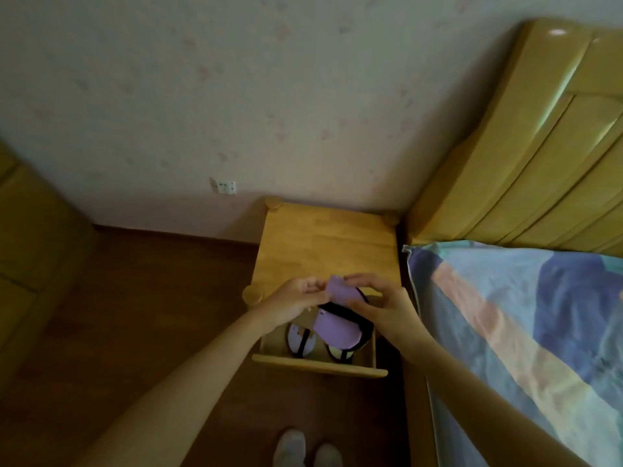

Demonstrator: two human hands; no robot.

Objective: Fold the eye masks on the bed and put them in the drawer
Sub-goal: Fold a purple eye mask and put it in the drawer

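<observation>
I'm looking down at my left hand (pixel 296 299) and right hand (pixel 384 306), both pinching the purple eye mask (pixel 335 311) above the open drawer (pixel 318 364) of the wooden nightstand (pixel 323 244). Each grip is closing its fingertips on the mask's upper edge, so the mask is hanging folded over, black strap showing. Two more masks (pixel 301 340) are lying inside the drawer beneath it. The bed (pixel 526 318) is sitting just beside, to my right.
</observation>
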